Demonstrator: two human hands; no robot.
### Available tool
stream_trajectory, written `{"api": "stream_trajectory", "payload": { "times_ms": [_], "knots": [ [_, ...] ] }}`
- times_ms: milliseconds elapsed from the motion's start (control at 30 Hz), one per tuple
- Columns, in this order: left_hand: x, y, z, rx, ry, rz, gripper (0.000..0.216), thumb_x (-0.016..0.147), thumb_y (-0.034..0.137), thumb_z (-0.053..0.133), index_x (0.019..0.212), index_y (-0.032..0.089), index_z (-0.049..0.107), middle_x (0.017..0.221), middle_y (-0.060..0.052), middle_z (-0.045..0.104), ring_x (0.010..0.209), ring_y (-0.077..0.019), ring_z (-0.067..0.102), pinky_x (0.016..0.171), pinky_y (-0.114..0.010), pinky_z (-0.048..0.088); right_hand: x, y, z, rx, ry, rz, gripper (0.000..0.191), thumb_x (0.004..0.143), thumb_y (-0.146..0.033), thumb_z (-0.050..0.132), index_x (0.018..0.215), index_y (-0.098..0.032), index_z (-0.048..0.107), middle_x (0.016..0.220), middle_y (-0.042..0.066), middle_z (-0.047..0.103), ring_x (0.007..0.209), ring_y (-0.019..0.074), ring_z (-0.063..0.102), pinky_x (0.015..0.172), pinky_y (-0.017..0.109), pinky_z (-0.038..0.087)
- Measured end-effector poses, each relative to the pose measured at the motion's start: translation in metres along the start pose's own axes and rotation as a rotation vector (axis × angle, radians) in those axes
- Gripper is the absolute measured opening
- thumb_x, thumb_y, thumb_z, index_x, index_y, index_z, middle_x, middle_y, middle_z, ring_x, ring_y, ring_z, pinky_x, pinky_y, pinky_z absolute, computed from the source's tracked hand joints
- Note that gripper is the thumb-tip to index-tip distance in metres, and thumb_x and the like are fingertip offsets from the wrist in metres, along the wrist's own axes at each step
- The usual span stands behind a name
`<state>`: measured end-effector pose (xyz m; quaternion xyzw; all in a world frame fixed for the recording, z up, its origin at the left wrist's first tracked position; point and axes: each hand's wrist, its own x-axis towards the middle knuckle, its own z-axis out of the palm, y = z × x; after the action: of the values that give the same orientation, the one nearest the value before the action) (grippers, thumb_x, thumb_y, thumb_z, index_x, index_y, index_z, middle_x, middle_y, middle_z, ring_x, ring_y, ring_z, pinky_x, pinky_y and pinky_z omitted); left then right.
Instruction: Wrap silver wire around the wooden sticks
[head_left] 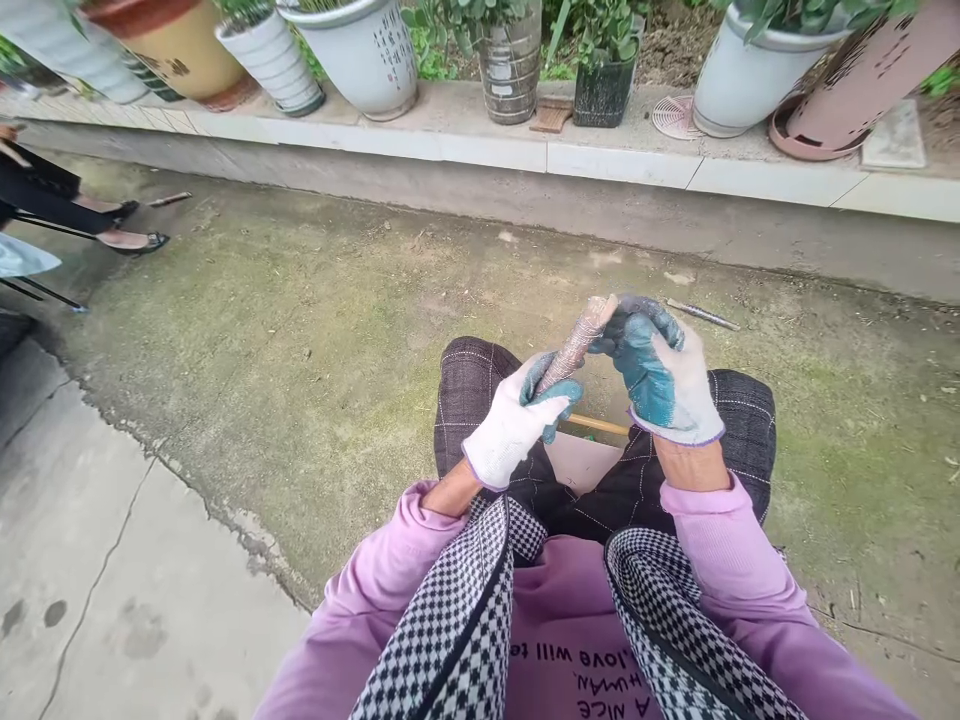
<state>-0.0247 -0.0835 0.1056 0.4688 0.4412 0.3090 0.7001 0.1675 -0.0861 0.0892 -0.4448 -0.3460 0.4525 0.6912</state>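
Observation:
Between my knees I hold up a brown wrapped stick, slanted with its pale frayed end up and to the right. Light thread or wire seems to be wound around it. My left hand, in a white glove with a teal coated palm, is closed around the stick's lower part. The same kind of glove covers my right hand, its fingers darkly stained. Those fingers are curled against the stick's upper end; their tips are partly hidden. Below my hands, a yellow rod and a pale flat surface show between my legs.
A thin dark stick lies on the mossy ground beyond my right hand. Farther off, a tiled ledge carries several potted plants, including a white pot. At the far left, a seated person's feet rest near another stick.

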Motion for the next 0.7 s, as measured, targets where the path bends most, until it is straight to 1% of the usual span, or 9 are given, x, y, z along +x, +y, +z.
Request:
{"api": "stream_trajectory", "payload": {
  "times_ms": [100, 233, 333, 400, 467, 500, 567, 633, 700],
  "knots": [
    [0.000, 0.002, -0.004, -0.007, -0.064, -0.020, 0.063, 0.079, 0.050, 0.095, 0.129, 0.018, 0.076, 0.070, 0.009, 0.063, 0.051, -0.0082, 0.049, 0.048, -0.023, 0.041, 0.001, -0.006, -0.001, -0.075, 0.032, 0.003, 0.056, 0.083, -0.079, 0.107, 0.104, -0.030, 0.089, 0.090, 0.002, 0.089, 0.075, 0.0246, 0.084, 0.073, 0.042, 0.076],
    [0.002, 0.006, -0.006, 0.057, -0.073, -0.041, 0.063, 0.080, 0.052, 0.095, 0.129, 0.018, 0.076, 0.072, 0.008, 0.066, 0.053, -0.0090, 0.054, 0.051, -0.023, 0.043, 0.003, -0.015, 0.000, -0.180, 0.044, 0.006, 0.052, 0.084, -0.073, 0.107, 0.096, -0.027, 0.086, 0.083, 0.001, 0.084, 0.068, 0.0206, 0.079, 0.064, 0.036, 0.072],
    [0.002, 0.006, -0.007, 0.048, -0.083, -0.059, 0.061, 0.084, 0.055, 0.094, 0.130, 0.018, 0.075, 0.073, 0.008, 0.066, 0.051, -0.0081, 0.053, 0.050, -0.022, 0.044, 0.003, -0.020, 0.001, -0.210, 0.048, 0.004, 0.045, 0.087, -0.064, 0.107, 0.093, -0.026, 0.083, 0.080, 0.000, 0.080, 0.067, 0.0196, 0.077, 0.063, 0.034, 0.070],
    [0.002, 0.005, -0.008, -0.031, -0.127, -0.069, 0.067, 0.088, 0.064, 0.092, 0.133, 0.018, 0.074, 0.073, 0.008, 0.066, 0.048, -0.0073, 0.048, 0.047, -0.023, 0.044, 0.003, -0.021, 0.001, -0.197, 0.046, 0.002, 0.043, 0.090, -0.064, 0.105, 0.094, -0.027, 0.082, 0.083, 0.001, 0.080, 0.071, 0.0209, 0.079, 0.065, 0.035, 0.071],
    [0.001, 0.005, -0.010, -0.110, -0.168, -0.066, 0.074, 0.090, 0.076, 0.090, 0.134, 0.019, 0.073, 0.071, 0.009, 0.066, 0.044, -0.0070, 0.044, 0.044, -0.023, 0.043, 0.000, -0.019, 0.002, -0.150, 0.016, 0.020, 0.045, 0.093, -0.069, 0.102, 0.102, -0.028, 0.084, 0.093, 0.004, 0.085, 0.083, 0.0242, 0.084, 0.070, 0.037, 0.073],
    [0.001, 0.005, -0.011, -0.133, -0.177, -0.064, 0.076, 0.090, 0.080, 0.090, 0.132, 0.020, 0.072, 0.071, 0.008, 0.066, 0.044, -0.0071, 0.044, 0.043, -0.023, 0.043, -0.002, -0.017, 0.001, -0.125, -0.021, 0.044, 0.048, 0.094, -0.072, 0.101, 0.109, -0.029, 0.085, 0.100, 0.006, 0.087, 0.090, 0.0262, 0.087, 0.074, 0.039, 0.075],
    [0.001, 0.006, -0.013, -0.149, -0.159, -0.061, 0.076, 0.087, 0.083, 0.093, 0.124, 0.021, 0.070, 0.071, 0.008, 0.066, 0.043, -0.0068, 0.045, 0.042, -0.023, 0.042, -0.009, -0.011, 0.000, -0.107, -0.153, 0.120, 0.053, 0.091, -0.072, 0.103, 0.118, -0.030, 0.086, 0.107, 0.007, 0.090, 0.099, 0.0289, 0.088, 0.080, 0.042, 0.077],
    [0.001, 0.007, -0.015, -0.143, -0.121, -0.072, 0.074, 0.083, 0.077, 0.099, 0.121, 0.021, 0.070, 0.069, 0.010, 0.064, 0.043, -0.0064, 0.045, 0.043, -0.022, 0.042, -0.017, -0.004, -0.004, -0.179, -0.336, 0.227, 0.049, 0.084, -0.064, 0.110, 0.110, -0.029, 0.087, 0.096, 0.005, 0.087, 0.091, 0.0277, 0.085, 0.077, 0.041, 0.075],
    [0.001, 0.010, -0.016, -0.129, -0.110, -0.089, 0.074, 0.079, 0.065, 0.104, 0.127, 0.019, 0.072, 0.066, 0.012, 0.061, 0.044, -0.0063, 0.044, 0.044, -0.022, 0.043, -0.024, 0.001, -0.010, -0.284, -0.469, 0.343, 0.038, 0.081, -0.053, 0.112, 0.092, -0.027, 0.086, 0.078, 0.000, 0.079, 0.072, 0.0222, 0.076, 0.065, 0.035, 0.068]
  ]
}}
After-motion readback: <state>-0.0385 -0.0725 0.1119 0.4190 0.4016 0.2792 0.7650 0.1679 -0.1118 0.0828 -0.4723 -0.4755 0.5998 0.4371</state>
